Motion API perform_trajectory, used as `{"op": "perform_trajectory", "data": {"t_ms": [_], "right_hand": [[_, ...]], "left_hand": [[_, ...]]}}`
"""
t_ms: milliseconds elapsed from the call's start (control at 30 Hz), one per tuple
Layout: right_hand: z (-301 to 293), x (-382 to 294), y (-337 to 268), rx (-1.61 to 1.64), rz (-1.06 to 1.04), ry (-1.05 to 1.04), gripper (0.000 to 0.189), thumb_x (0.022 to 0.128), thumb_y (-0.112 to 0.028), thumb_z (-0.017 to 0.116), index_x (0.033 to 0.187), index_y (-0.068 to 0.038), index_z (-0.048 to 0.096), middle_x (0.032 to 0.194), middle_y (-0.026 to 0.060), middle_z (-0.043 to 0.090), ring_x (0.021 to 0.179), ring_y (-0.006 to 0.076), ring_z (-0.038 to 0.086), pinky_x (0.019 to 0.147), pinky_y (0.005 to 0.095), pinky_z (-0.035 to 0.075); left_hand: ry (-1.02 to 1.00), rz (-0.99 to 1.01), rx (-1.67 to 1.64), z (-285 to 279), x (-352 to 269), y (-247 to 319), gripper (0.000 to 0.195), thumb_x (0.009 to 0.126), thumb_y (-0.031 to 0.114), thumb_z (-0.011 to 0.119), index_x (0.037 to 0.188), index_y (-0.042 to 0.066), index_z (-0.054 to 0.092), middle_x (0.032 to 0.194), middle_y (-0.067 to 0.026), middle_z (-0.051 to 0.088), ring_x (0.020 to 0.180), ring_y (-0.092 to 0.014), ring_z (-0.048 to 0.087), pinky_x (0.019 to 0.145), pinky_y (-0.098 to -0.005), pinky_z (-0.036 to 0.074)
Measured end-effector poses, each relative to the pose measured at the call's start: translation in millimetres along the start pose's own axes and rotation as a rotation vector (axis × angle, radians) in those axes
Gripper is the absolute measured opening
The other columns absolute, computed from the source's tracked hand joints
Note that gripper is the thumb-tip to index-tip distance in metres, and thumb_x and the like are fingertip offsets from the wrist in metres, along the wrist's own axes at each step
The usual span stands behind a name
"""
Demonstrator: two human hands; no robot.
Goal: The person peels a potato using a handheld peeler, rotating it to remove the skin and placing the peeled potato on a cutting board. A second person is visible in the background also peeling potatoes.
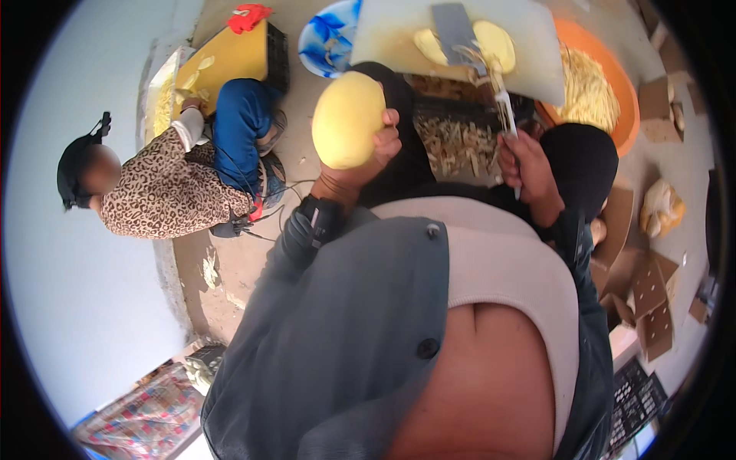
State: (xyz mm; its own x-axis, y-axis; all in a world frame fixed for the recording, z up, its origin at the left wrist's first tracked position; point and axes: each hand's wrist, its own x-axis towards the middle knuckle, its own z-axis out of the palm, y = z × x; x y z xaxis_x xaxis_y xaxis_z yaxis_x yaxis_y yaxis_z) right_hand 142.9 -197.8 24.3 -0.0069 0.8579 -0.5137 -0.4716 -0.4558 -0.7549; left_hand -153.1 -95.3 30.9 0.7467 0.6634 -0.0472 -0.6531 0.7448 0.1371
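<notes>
My left hand is shut around a large, smooth, pale-yellow peeled fruit or vegetable, held up above my knee. In my right hand is a long tool with a white handle, probably a peeler or knife; peel scraps blur its far end. Beyond that tool, a grey rectangular cleaver blade lies on the white cutting board. Pale-yellow cut pieces rest on either side of the blade. Below the board's near edge, a dark crate stands by a heap of peelings.
An orange basin of yellow shreds stands right of the board, a blue-and-white basin left. Cardboard boxes and a plastic bag lie at right. At left, another person crouches at a yellow board with slices.
</notes>
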Motion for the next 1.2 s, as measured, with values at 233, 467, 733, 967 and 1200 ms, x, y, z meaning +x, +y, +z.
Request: {"op": "perform_trajectory", "data": {"t_ms": [233,467,733,967,1200], "right_hand": [[1,-6,-2,-0.067,0.051,0.035,0.013,0.1,-0.021,0.054,0.1,-0.008,0.055,0.064,-0.0046,0.04,0.049,0.0039,0.036,0.037,0.0193,0.026],[-12,12,10,-0.013,0.128,0.065,0.011,0.099,-0.018,0.055,0.101,-0.007,0.056,0.064,-0.0033,0.042,0.048,0.0047,0.037,0.037,0.0188,0.027],[-5,32,6,0.015,0.231,0.095,0.01,0.099,-0.017,0.055,0.101,-0.008,0.055,0.064,-0.0033,0.041,0.048,0.0048,0.037,0.037,0.0188,0.027],[-13,48,1,0.078,0.315,0.161,0.009,0.1,-0.016,0.054,0.102,-0.007,0.055,0.066,-0.0027,0.041,0.05,0.0046,0.037,0.038,0.0186,0.028],[-16,71,4,0.107,0.407,0.152,0.012,0.1,-0.017,0.055,0.105,-0.006,0.055,0.066,-0.0037,0.041,0.053,0.0038,0.036,0.04,0.0192,0.026]], "left_hand": [[0.101,0.261,0.004,4,-26,54,0.053,0.089,0.045,0.056,0.125,0.008,0.054,0.105,-0.0173,0.052,0.079,-0.022,0.049,0.072,-0.0327,0.041],[0.429,0.394,0.034,-48,-47,118,0.061,0.086,0.061,0.048,0.121,0.013,0.06,0.111,-0.0158,0.061,0.094,-0.031,0.058,0.082,-0.0417,0.049],[0.667,0.292,0.137,-143,23,175,0.053,0.089,0.062,0.038,0.115,0.022,0.062,0.108,-0.0064,0.065,0.095,-0.034,0.059,0.08,-0.0449,0.045],[0.962,0.213,0.346,-234,99,220,0.057,0.085,0.065,0.043,0.12,0.024,0.06,0.115,-0.0062,0.065,0.1,-0.036,0.061,0.077,-0.0464,0.046],[1.029,0.334,0.16,-293,155,244,0.055,0.086,0.052,0.053,0.128,0.016,0.053,0.126,-0.0179,0.056,0.107,-0.037,0.061,0.084,-0.0474,0.053]]}}
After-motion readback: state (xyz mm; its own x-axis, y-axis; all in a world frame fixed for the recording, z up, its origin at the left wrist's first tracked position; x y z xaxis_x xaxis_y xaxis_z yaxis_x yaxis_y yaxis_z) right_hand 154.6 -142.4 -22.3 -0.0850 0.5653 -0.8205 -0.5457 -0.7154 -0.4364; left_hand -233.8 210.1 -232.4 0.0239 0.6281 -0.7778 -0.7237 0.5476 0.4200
